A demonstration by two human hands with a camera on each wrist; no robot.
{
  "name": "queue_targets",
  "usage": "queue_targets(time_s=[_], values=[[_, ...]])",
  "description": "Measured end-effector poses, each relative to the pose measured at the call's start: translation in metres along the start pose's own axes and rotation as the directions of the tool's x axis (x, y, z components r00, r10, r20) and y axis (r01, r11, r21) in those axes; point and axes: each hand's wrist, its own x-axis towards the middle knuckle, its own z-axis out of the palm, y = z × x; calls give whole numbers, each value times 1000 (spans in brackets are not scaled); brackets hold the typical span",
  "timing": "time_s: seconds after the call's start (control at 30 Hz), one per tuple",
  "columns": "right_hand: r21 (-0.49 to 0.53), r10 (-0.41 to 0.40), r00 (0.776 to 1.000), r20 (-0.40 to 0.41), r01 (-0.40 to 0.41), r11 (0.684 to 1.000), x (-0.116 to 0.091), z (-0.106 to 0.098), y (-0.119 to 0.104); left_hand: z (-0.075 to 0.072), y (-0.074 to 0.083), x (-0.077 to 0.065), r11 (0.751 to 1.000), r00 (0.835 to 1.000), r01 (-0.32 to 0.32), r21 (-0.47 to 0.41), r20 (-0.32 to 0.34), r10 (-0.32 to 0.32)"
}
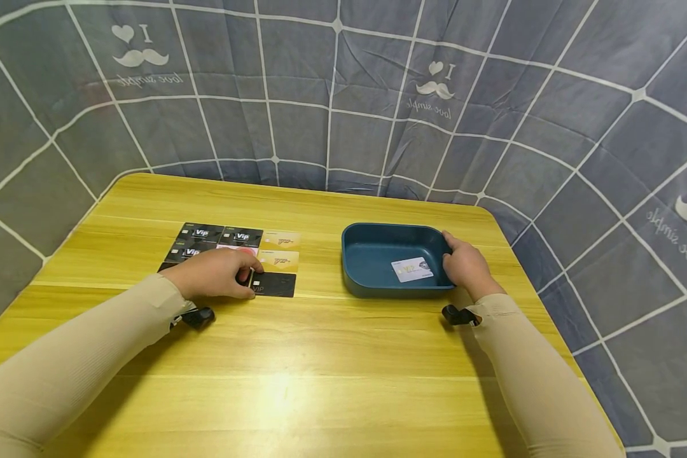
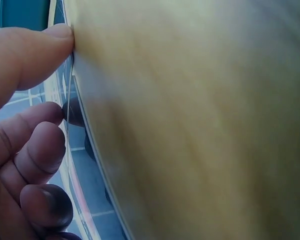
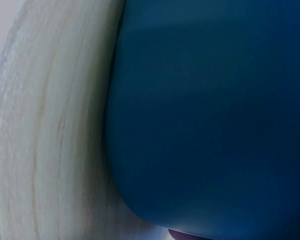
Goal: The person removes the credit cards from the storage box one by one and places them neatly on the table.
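My left hand [image 1: 217, 273] is at the near right corner of a block of cards. Its thumb and index finger pinch the left part of a black VIP card [image 1: 277, 285], at the near and far edges. In the left wrist view, the thumb [image 2: 40, 50] meets a thin card edge, with the other fingers curled below. My right hand [image 1: 469, 264] grips the right end of a dark blue rectangular box [image 1: 352, 280], thumb at the rim. Inside the box lies a whitish card [image 1: 412, 270]. The right wrist view is filled mostly by the box's side wall [image 3: 190, 125].
Farther back in the block lie black Vip cards [image 1: 243, 236], gold cards [image 1: 280, 240] and a pinkish card [image 1: 237, 249], partly covered by the left hand. All rest on a yellow wooden table [image 1: 298, 356]. Grey checked cloth [image 1: 298, 127] hangs behind it.
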Motion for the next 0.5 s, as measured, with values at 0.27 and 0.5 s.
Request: queue_targets(time_s=[0.27,0.5], values=[[8,3,1000,10,-3,1000,3,-2,1,-2,4,3,1000,1000,6,1,7,-6],[7,4,1000,13,-4,1000,8,-3,3,-3,6,4,1000,1000,10,-5,7,-10]])
